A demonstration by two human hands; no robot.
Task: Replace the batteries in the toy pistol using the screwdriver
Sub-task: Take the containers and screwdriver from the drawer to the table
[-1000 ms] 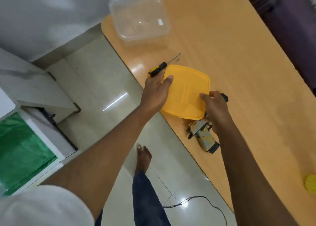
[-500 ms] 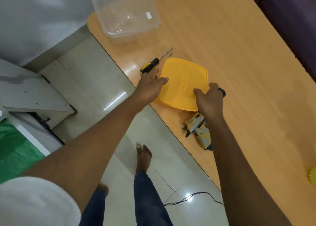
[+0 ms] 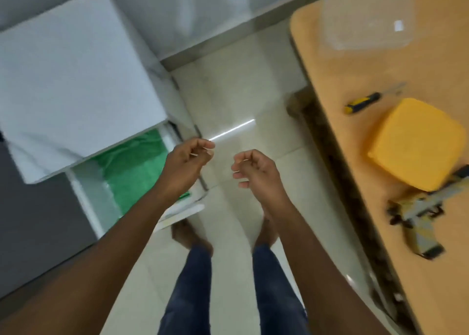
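Nothing of the battery change is judged begun: both left hand point(image 3: 189, 158) and right hand point(image 3: 253, 171) are loosely curled and empty over the floor, while toy pistol point(image 3: 416, 220) and screwdriver point(image 3: 361, 103) lie untouched on the table point(image 3: 337, 86).

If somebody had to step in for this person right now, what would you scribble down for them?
Left hand: off the table, over the floor, fingers loosely curled, holding nothing.
Right hand: the same, empty.
Screwdriver: lying on the table near its edge, beside the yellow lid.
Toy pistol: on the table, its barrel end tucked under the lid.
Clear tub: at the far table corner.
Done: nothing visible on the pistol; no batteries in sight.
Left: pick up screwdriver, open the battery cover, swap batteries, close it.
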